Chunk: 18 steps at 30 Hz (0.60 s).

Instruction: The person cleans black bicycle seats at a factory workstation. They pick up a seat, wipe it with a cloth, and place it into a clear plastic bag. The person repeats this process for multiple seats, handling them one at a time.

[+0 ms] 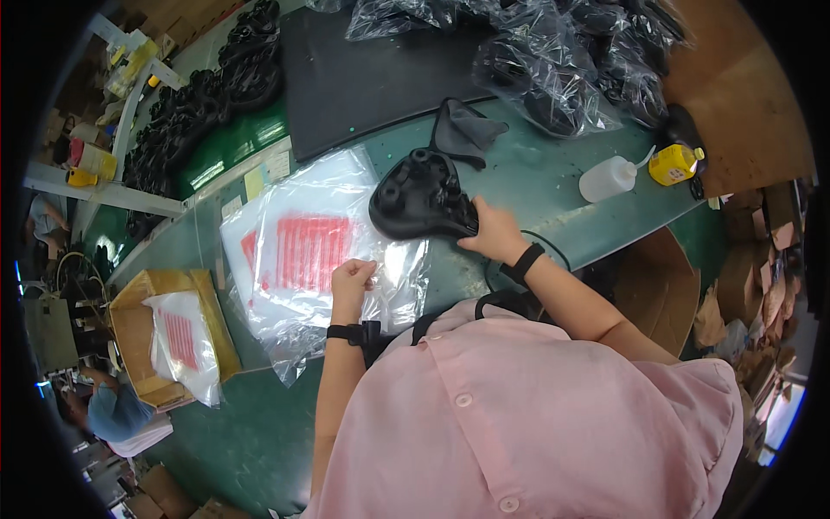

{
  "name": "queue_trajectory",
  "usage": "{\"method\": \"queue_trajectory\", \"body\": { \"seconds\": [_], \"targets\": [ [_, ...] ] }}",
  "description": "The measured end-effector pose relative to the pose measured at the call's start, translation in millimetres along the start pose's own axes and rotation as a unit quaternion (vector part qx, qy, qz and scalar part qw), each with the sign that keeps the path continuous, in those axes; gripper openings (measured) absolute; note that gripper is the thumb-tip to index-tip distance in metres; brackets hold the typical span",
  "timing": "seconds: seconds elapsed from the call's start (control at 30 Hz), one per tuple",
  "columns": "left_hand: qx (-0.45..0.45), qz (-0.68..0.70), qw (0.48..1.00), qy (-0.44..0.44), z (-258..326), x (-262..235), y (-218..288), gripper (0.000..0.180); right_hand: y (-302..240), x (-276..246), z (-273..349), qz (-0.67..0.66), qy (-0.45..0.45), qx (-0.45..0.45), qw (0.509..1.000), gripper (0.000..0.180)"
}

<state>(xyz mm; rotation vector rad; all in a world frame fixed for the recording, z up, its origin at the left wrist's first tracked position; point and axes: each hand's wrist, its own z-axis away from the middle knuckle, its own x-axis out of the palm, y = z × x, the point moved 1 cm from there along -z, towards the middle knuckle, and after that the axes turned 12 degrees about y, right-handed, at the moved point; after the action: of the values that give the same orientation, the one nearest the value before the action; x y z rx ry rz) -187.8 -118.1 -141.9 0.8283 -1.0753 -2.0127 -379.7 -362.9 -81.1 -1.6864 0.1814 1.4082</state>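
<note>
a: what is gripped by the right hand (494, 232)?
b: the black bike saddle (421, 195), on the green tabletop (553, 186).
a: and the left hand (351, 278)?
b: its fingers are pinched on the clear plastic bag (303, 251) beside the saddle.

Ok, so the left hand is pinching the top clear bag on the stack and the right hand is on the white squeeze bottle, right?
Not quite. The left hand does pinch the top clear bag on the stack, but the right hand rests on the black moulded saddle, not the white squeeze bottle, which stands untouched further right on the green table. The head view shows this.
</note>
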Motion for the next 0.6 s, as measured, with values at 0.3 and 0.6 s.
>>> {"method": "queue_trajectory", "body": {
  "seconds": [0.3, 0.6],
  "targets": [
    [-0.047, 0.155, 0.985, 0.056, 9, -5, 14, 0.018, 19, 52, -8, -0.354, -0.202, 0.172, 0.897, 0.082],
    [0.016, 0.126, 0.991, -0.037, 6, -8, 21, 0.010, -43, 18, -9, -0.602, -0.287, 0.181, 0.722, 0.056]
  ]
}}
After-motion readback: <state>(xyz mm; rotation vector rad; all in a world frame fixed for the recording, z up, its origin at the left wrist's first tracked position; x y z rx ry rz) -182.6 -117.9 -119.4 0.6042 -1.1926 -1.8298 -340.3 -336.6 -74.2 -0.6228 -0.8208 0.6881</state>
